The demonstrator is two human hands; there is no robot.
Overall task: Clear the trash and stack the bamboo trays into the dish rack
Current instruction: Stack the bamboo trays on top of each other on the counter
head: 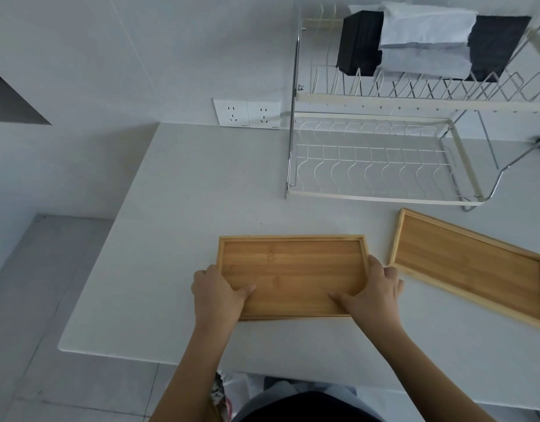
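A rectangular bamboo tray (293, 269) lies flat on the white counter in front of me. My left hand (218, 295) grips its near left corner, thumb on the tray's floor. My right hand (373, 295) grips its near right corner the same way. A second bamboo tray (472, 266) lies angled on the counter to the right, apart from both hands. The white wire dish rack (372, 166) stands behind the trays; its lower tier holds nothing.
The rack's upper tier carries black and white folded cloths (427, 41). Two wall sockets (247, 112) sit left of the rack. The counter's left edge (89, 269) drops to a grey tiled floor. A bag (223, 391) shows under the counter's near edge.
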